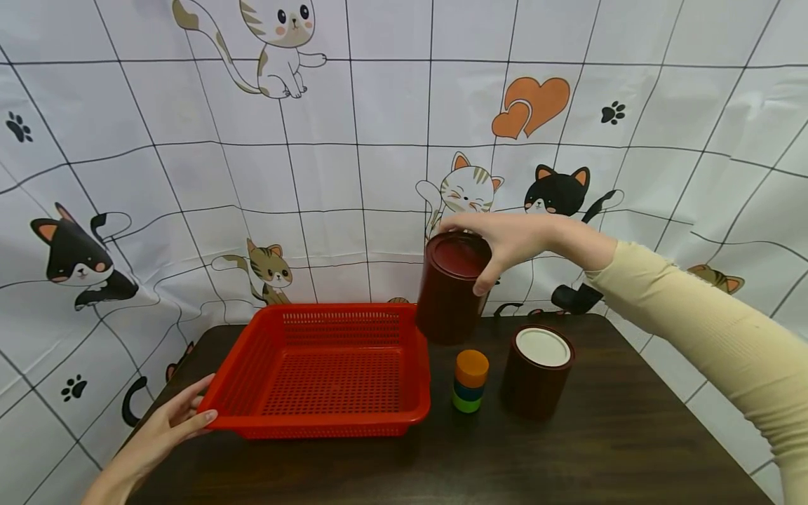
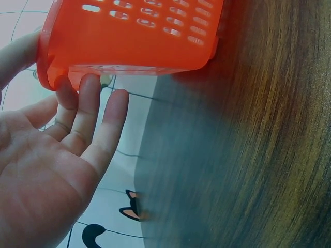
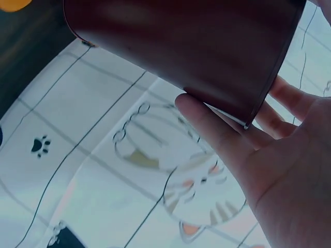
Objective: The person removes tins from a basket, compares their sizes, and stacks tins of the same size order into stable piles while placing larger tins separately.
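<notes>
My left hand [image 1: 160,435] pinches the left front corner of a red plastic basket [image 1: 318,423], thumb over the rim and fingers beneath it. In the left wrist view the basket's slotted side [image 2: 139,36] tilts above those fingers. My right hand [image 1: 508,242] grips a dark brown canister [image 1: 447,301] by its top, holding it in the air beside the basket's back right corner. The right wrist view shows the canister's smooth wall [image 3: 181,46] between the fingers. Under it on the table stands a small orange, blue and green stack [image 1: 470,379]. Right of that is another brown canister [image 1: 536,379] with a white top.
The dark wooden table [image 1: 442,470] carries all of this. A white sheet [image 1: 391,175] with grid lines and cartoon cats hangs behind the table and along its sides.
</notes>
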`<action>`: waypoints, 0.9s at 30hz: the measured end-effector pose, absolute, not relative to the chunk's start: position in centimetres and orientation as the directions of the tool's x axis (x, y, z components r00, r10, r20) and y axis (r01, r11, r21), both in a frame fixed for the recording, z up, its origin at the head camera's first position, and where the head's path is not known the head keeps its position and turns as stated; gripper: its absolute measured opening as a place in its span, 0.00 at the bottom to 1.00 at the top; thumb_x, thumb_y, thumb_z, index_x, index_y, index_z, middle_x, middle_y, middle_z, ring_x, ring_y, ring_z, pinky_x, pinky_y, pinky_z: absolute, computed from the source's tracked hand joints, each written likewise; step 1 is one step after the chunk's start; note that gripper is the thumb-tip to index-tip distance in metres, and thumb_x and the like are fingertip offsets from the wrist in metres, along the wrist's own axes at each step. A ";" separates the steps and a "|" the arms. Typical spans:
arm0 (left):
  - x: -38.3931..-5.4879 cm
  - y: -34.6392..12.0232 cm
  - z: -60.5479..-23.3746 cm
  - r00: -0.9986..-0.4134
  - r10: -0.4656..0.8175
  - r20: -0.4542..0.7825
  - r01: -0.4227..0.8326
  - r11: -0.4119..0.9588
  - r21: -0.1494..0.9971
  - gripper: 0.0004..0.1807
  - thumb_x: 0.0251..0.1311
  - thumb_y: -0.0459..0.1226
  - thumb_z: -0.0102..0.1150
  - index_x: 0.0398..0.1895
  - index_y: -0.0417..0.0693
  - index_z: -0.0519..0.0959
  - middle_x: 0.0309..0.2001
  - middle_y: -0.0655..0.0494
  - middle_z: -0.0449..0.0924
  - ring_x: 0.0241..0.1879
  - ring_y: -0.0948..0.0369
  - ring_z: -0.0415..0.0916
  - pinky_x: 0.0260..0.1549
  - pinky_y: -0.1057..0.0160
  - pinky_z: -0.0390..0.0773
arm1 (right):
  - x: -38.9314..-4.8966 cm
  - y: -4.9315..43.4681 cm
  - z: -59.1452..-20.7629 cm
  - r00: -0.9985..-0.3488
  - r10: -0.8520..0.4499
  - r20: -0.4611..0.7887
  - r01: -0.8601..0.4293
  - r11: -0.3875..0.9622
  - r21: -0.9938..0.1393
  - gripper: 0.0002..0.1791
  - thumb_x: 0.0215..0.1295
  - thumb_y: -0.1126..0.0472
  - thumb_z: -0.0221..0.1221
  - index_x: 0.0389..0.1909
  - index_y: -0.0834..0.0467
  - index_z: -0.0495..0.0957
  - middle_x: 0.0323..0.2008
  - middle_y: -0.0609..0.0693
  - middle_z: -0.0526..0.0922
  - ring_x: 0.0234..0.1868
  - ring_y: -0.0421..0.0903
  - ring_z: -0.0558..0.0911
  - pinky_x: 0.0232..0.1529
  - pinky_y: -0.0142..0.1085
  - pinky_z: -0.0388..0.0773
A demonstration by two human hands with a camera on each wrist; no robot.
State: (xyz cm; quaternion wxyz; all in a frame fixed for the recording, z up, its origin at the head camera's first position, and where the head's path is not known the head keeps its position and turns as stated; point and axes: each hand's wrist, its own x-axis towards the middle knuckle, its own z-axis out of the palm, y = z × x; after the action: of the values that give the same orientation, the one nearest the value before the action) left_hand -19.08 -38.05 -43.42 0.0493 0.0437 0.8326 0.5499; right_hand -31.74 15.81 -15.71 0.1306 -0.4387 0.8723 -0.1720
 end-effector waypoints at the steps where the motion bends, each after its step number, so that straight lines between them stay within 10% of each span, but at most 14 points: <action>1: -19.1 -38.0 -43.4 -0.992 0.125 -0.033 0.019 0.392 0.920 0.39 0.72 0.35 0.51 0.78 0.37 0.44 0.44 0.69 0.76 0.41 0.70 0.79 0.43 0.68 0.82 | -31.7 16.2 -15.6 -0.591 -0.802 -0.081 -0.713 0.567 -0.413 0.46 0.47 0.54 0.75 0.67 0.52 0.62 0.60 0.49 0.73 0.59 0.47 0.74 0.57 0.44 0.76; 27: -19.2 -38.0 -43.3 -0.992 0.124 -0.018 0.033 0.396 0.918 0.38 0.72 0.35 0.51 0.77 0.35 0.44 0.43 0.69 0.76 0.40 0.70 0.79 0.42 0.68 0.82 | -29.7 26.8 -14.7 -0.747 -0.665 0.002 -0.628 0.705 -0.329 0.47 0.47 0.58 0.72 0.69 0.54 0.60 0.59 0.51 0.73 0.54 0.48 0.75 0.47 0.41 0.78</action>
State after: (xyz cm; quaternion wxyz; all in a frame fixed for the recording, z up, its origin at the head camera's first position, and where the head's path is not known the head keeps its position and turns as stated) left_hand -19.23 -38.00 -43.31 0.0416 0.0470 0.8344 0.5476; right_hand -29.71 26.83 -14.66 0.0583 -0.3508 0.9215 -0.1563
